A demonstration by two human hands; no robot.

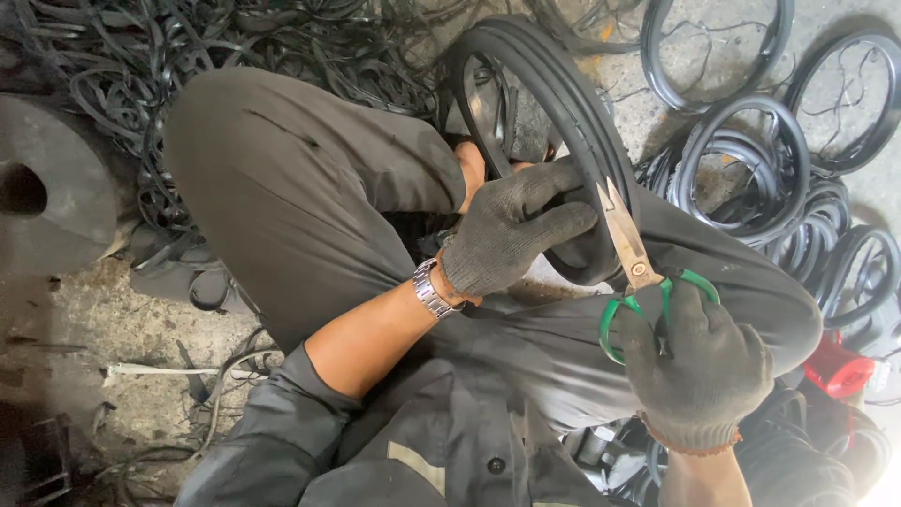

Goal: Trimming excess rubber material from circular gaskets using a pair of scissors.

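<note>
No container shows; loose black rubber rings (751, 160) lie heaped on the concrete floor (84, 319) to the right. The gloved left hand (511, 235) has its fingers (554, 178) curled shut around the rim of a large black rubber ring (554, 94) standing upright over the person's lap. The gloved right hand (699, 366) has its fingers closed through the handles of green-handled scissors (631, 253), whose blades, nearly shut, touch that ring's edge.

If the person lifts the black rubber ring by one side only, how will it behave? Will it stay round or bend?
The black rubber ring probably keeps its shape fairly well: it stands upright in the gloved left hand without sagging. It likely flexes somewhat, being rubber like the loose strips nearby. Set down on its edge, it may roll.
</note>
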